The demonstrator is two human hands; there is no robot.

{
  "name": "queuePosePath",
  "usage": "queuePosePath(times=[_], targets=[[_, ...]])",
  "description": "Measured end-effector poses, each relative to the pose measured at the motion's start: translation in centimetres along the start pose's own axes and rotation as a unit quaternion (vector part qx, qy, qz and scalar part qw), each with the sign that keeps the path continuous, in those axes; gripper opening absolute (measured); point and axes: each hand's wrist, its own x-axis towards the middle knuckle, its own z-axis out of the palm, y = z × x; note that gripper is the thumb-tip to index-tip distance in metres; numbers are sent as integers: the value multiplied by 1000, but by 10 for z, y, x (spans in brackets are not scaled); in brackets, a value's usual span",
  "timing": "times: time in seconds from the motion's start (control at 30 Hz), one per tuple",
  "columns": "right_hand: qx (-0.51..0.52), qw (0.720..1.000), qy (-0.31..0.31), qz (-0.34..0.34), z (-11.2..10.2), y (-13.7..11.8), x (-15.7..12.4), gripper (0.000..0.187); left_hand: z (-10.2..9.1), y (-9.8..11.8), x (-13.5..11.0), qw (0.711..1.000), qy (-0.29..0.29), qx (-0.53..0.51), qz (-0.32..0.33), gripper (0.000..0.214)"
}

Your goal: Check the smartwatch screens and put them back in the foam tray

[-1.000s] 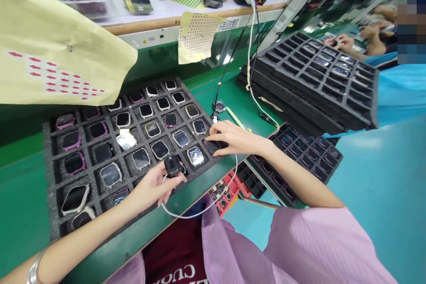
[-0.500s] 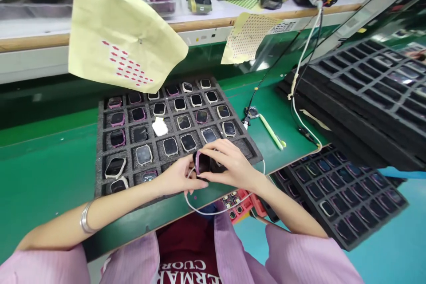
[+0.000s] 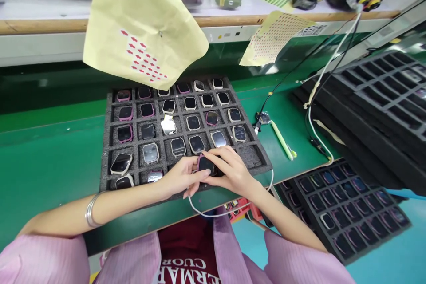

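Between my two hands is a smartwatch (image 3: 206,165) with a purple case and a dark screen. My left hand (image 3: 186,175) grips its left side, thumb on the lower part of the screen. Fingers of my right hand (image 3: 229,167) close on its top and right edges. A white cable (image 3: 213,216) loops from beneath my left hand round to the right; its end there is hidden. Below my hands lies a dark foam tray (image 3: 253,156) with watch cases in its cells, some purple, some pale, one white (image 3: 168,125).
A light green pen (image 3: 282,140) and a round black-and-clear piece (image 3: 263,118) lie right of the tray. Stacked foam trays (image 3: 359,111) rise at the right, with another watch-filled tray (image 3: 349,213) lower down. Yellow sticker sheets (image 3: 143,22) hang from the shelf edge.
The watch has turned so its screen faces up more, and my left thumb has come onto the screen. The head view has shifted slightly left.
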Motion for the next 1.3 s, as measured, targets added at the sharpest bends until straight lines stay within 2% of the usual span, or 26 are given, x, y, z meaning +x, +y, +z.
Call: queuePosePath(times=[0.13, 0.47, 0.53, 0.63, 0.7, 0.77, 0.93, 1.17, 1.3], targets=[[54, 998, 24, 12, 0, -1, -2, 57, -1, 1, -1, 1000, -12, 13, 5, 35], [116, 992, 16, 43, -3, -4, -5, 57, 3, 2, -1, 1000, -10, 17, 14, 37], [180, 982, 11, 57, -6, -5, -4, 56, 2, 1, -1, 1000, -18, 9, 17, 36], [299, 950, 11, 93, -10, -8, -5, 46, 0, -2, -2, 998, -63, -7, 21, 31], [329, 936, 26, 120, -10, -10, -5, 38, -1, -3, -2, 995, -92, -19, 16, 29], [332, 932, 46, 141, -8, -13, -7, 35, 0, -3, -2, 995, -99, -25, 4, 29], [335, 925, 71, 162, -4, -18, -10, 34, 3, -4, -2, 997, -73, -8, -5, 32], [332, 936, 27, 110, -18, -20, -12, 44, 5, -4, -3, 998, -63, 4, -5, 37], [310, 944, 2, 109, -24, -23, -11, 45, 6, -4, -4, 998, -66, 6, 0, 38]])
